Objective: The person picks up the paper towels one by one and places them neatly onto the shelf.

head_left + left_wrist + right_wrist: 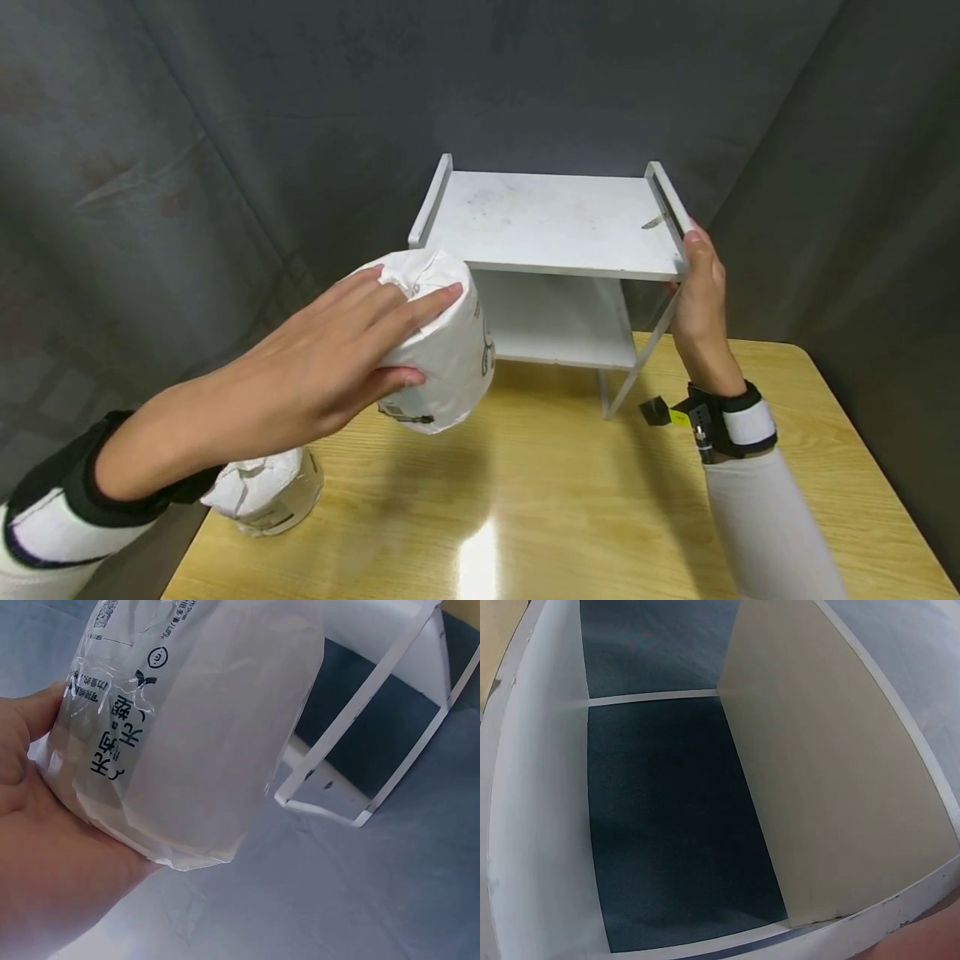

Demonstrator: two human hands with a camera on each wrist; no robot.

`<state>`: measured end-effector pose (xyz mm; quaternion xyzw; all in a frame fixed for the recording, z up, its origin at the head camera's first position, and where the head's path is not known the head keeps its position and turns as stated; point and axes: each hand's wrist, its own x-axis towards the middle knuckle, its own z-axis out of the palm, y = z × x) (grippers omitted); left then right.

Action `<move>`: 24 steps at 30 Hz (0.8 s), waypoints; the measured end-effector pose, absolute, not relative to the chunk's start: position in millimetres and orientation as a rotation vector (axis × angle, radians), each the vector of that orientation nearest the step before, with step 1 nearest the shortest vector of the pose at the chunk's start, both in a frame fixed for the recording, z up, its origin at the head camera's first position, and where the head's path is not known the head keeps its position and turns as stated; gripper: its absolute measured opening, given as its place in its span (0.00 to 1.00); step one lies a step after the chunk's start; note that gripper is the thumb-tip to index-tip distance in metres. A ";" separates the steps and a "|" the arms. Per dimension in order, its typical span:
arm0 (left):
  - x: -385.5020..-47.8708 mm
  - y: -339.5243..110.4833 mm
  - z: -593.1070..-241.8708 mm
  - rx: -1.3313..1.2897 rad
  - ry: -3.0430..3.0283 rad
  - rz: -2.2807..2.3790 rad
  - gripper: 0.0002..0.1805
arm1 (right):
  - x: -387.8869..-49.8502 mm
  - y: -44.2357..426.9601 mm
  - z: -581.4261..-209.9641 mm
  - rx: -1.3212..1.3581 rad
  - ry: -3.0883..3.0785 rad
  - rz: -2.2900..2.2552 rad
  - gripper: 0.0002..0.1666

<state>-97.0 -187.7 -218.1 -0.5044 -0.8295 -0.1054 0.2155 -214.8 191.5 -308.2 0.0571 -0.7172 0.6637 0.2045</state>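
Observation:
My left hand holds a roll in printed white plastic wrap from above, its fingers spread over the top and the thumb on the side. In the left wrist view the wrapped roll shows dark printed characters. The roll is in front of the left part of a white two-tier shelf rack. My right hand grips the rack's right side frame near the front of the top board. The right wrist view looks between the rack's two boards; only a sliver of that hand shows there.
A second wrapped roll stands on the wooden table at the left, partly behind my left forearm. Dark grey cloth hangs behind the rack and at both sides. The table's right edge runs beyond my right arm.

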 end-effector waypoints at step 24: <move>-161.6 -151.7 -171.4 -1.546 -2.327 -0.380 0.36 | -214.8 190.9 -308.1 0.174 -1.870 1.949 0.32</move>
